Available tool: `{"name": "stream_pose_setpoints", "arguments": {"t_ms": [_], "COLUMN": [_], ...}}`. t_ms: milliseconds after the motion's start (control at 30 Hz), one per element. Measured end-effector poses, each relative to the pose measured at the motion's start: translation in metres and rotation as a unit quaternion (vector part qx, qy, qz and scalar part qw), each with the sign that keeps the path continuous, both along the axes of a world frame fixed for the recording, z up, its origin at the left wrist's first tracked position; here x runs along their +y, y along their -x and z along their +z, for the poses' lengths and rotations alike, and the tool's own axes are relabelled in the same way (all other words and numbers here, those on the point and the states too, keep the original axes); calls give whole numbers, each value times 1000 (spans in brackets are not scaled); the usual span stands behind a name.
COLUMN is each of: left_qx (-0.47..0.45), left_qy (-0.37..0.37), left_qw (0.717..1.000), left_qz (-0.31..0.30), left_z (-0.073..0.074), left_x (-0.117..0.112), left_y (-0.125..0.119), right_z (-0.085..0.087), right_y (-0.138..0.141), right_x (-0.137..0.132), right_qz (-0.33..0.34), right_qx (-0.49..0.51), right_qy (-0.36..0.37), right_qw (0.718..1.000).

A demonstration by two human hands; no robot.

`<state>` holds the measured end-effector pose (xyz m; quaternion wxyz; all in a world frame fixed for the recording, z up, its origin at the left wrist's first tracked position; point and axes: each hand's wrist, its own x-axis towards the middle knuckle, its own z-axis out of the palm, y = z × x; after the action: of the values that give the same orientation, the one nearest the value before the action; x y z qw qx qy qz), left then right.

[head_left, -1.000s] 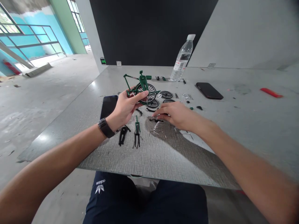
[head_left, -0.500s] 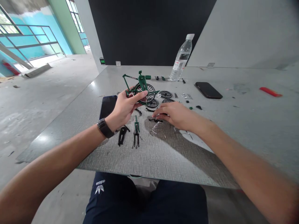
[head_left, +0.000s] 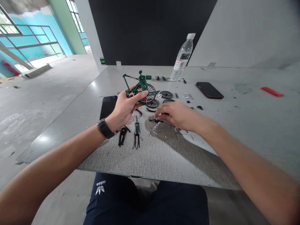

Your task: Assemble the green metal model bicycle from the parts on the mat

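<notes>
Over the grey board (head_left: 150,156), head view only: holding the green model bike (head_left: 142,85) up off the surface with the left hand (head_left: 124,109), thumb and fingers closed on the frame just beside the fitted wheel (head_left: 147,93), handlebar end pointing up and away

Reaching palm-down with the right hand (head_left: 179,115) onto the board, fingertips curled over a small black part (head_left: 156,120) next to a clear wrapper (head_left: 157,128); not able to tell whether pinching the part or only touching it

Noting loose pieces on the board: green fork (head_left: 137,132) and black bracket (head_left: 122,136) near the left wrist, spare wheels (head_left: 167,94) just beyond the right fingertips, tiny bits scattered around them. Noting a dark screen (head_left: 109,107) below the left hand, and dark phone (head_left: 209,90), water bottle (head_left: 182,59) and red tool (head_left: 272,92) well apart on the table behind

Judging the risks:
- dragging the right palm across the board and sweeping small bits off the near edge, onto the lap or the concrete floor, hard to spot there
- fumbling the black part, being so small against the fingertips
- tilting the bike one-handed and knocking the spare wheels just beneath it
- squeezing too hard near the wheel and bending the thin frame
</notes>
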<state>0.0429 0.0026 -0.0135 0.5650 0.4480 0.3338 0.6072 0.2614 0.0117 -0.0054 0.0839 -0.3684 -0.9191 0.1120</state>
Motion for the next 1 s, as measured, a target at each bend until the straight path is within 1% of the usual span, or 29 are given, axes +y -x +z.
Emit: {"name": "stream_pose_setpoints", "arguments": {"t_ms": [333, 733, 1000], "left_qx": [0, 10, 13], "left_qy": [-9, -10, -20], "left_qw": [1000, 1000, 1000], "left_qz": [-8, -5, -11], "left_z": [0, 0, -2], "left_x": [0, 1, 1], "left_y": [0, 0, 1], "right_z": [0, 5, 8], "right_y": [-6, -5, -4], "right_x": [2, 0, -3], "right_qz": [-3, -7, -7], "right_qx": [-17, -47, -43], "right_qy": [12, 9, 11], "right_qw": [1000, 999, 999]}}
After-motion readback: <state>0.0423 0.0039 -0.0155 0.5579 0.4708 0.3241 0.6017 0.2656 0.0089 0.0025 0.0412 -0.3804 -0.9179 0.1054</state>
